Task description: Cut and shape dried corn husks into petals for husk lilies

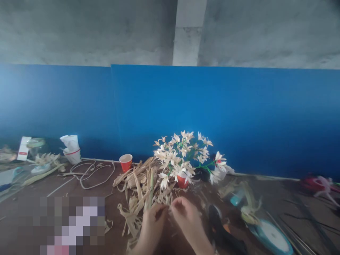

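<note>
My left hand [155,216] and my right hand [185,213] meet above the dark brown tabletop, fingers closed in a pinch. Whatever lies between the fingertips is too small and blurred to name. Just beyond them, a bunch of cream flowers [172,158] on green stems rises from a red cup [182,181]. Dried corn husks [142,177] are heaped behind and to the left of my left hand. More torn husk strips [132,217] lie beside that wrist. To the right of my right hand is a blurred black object [225,233].
A red paper cup [125,163], a looped white cable [90,177] and a white cup [73,156] stuffed with paper occupy the left. At right lie a teal-and-white round object [275,235], a husk piece [249,209] and thin sticks. A blue partition [212,102] stands behind.
</note>
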A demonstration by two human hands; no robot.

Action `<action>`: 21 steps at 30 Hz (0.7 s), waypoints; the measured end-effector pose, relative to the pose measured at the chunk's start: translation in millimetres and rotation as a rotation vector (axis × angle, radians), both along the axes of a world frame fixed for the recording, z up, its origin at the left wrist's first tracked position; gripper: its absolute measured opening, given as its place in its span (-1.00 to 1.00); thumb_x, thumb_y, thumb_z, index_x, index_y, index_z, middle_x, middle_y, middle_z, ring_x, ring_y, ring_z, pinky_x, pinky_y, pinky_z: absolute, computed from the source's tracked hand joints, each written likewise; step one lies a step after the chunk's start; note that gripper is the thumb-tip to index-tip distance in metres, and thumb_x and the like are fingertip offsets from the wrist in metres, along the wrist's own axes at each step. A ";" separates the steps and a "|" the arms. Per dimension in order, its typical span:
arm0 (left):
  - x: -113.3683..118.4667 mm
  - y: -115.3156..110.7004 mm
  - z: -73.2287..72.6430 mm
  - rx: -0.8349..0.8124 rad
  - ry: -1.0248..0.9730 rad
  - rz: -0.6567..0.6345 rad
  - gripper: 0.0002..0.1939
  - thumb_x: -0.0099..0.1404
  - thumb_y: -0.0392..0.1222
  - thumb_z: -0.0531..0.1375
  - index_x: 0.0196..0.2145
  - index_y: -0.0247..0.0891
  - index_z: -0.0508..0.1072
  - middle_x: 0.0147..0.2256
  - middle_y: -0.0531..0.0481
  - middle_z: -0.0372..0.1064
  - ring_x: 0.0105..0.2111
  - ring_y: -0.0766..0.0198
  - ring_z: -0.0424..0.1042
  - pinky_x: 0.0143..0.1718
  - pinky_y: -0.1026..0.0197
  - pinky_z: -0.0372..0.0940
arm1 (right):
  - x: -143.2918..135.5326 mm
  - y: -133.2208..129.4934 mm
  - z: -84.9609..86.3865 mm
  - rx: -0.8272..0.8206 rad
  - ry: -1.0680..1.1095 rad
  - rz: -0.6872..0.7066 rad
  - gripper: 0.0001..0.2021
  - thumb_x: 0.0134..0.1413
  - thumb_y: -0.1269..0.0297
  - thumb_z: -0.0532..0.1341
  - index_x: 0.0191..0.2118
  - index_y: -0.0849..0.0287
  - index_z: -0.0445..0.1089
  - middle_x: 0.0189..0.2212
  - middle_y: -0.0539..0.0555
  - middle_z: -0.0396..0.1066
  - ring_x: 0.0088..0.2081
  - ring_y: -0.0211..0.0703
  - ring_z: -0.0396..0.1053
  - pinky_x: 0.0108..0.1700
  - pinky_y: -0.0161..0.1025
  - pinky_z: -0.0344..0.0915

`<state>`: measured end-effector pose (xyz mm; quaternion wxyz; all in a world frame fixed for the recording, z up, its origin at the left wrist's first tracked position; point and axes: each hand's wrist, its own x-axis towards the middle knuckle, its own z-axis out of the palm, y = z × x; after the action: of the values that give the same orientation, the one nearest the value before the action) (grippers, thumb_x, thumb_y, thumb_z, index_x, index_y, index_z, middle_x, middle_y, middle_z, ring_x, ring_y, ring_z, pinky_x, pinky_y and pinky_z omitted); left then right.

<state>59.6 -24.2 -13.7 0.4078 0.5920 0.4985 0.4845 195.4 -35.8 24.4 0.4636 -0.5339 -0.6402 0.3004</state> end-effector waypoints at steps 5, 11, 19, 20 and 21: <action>1.1 -4.0 4.7 0.037 0.068 -0.007 -0.78 0.15 -0.22 0.10 -0.43 -0.26 0.56 -0.51 -0.02 0.49 -0.49 0.20 0.41 -0.46 0.29 0.26 | -2.2 0.1 -3.7 -0.005 -0.037 -0.035 -0.87 -0.01 0.27 0.12 -0.43 0.18 0.36 -0.51 0.02 0.44 -0.43 -0.14 0.40 -0.36 -0.31 0.31; 0.8 -5.3 4.1 0.041 0.087 -0.017 -0.77 0.15 -0.23 0.09 -0.43 -0.26 0.56 -0.53 -0.01 0.48 -0.53 0.23 0.40 -0.50 0.31 0.25 | -0.3 -0.3 -2.7 0.015 -0.066 -0.036 -0.88 0.04 0.29 0.10 -0.43 0.17 0.34 -0.48 0.01 0.43 -0.40 -0.15 0.40 -0.33 -0.32 0.29; 0.7 -4.8 4.2 0.058 0.128 -0.031 -0.77 0.15 -0.25 0.08 -0.42 -0.26 0.56 -0.51 -0.02 0.50 -0.51 0.22 0.43 -0.48 0.31 0.28 | -1.1 -0.9 -0.9 0.074 -0.116 -0.023 -0.89 0.06 0.34 0.09 -0.42 0.16 0.35 -0.46 0.02 0.43 -0.38 -0.16 0.40 -0.31 -0.33 0.28; 0.6 -5.3 5.0 0.062 0.135 -0.032 -0.77 0.16 -0.25 0.08 -0.42 -0.26 0.56 -0.50 -0.02 0.51 -0.50 0.22 0.43 -0.47 0.31 0.29 | -1.5 -1.4 -0.7 0.087 -0.123 -0.021 -0.89 0.06 0.35 0.09 -0.42 0.16 0.34 -0.46 0.02 0.43 -0.37 -0.16 0.40 -0.31 -0.33 0.28; 0.5 -5.8 6.1 0.068 0.142 -0.033 -0.76 0.16 -0.25 0.08 -0.42 -0.26 0.56 -0.48 -0.02 0.52 -0.48 0.22 0.44 -0.45 0.30 0.30 | -2.0 -2.0 -0.5 0.098 -0.130 -0.021 -0.89 0.06 0.37 0.09 -0.42 0.16 0.34 -0.46 0.01 0.43 -0.38 -0.16 0.40 -0.31 -0.33 0.28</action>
<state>60.1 -30.0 -7.6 0.3591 0.6465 0.4998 0.4509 193.5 -37.8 23.9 0.4499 -0.5354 -0.6773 0.2285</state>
